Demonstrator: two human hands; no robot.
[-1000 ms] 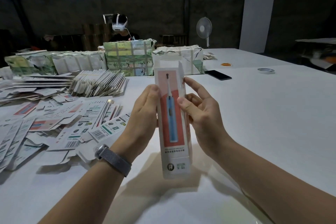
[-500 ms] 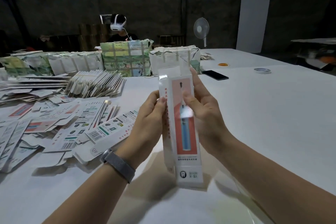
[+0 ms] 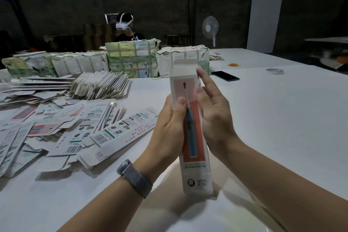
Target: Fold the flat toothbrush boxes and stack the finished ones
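left hand [image 3: 169, 128] gripping upright toothbrush box [image 3: 194, 156], right hand [image 3: 212, 117] pinching it

The flat box blank [image 3: 120, 138] lying just off my left hand [image 3: 167, 128] bears the handwritten letters "QF" on its end flap — and a barcode whose digits are too small to read; print elsewhere is blurred — illegible.
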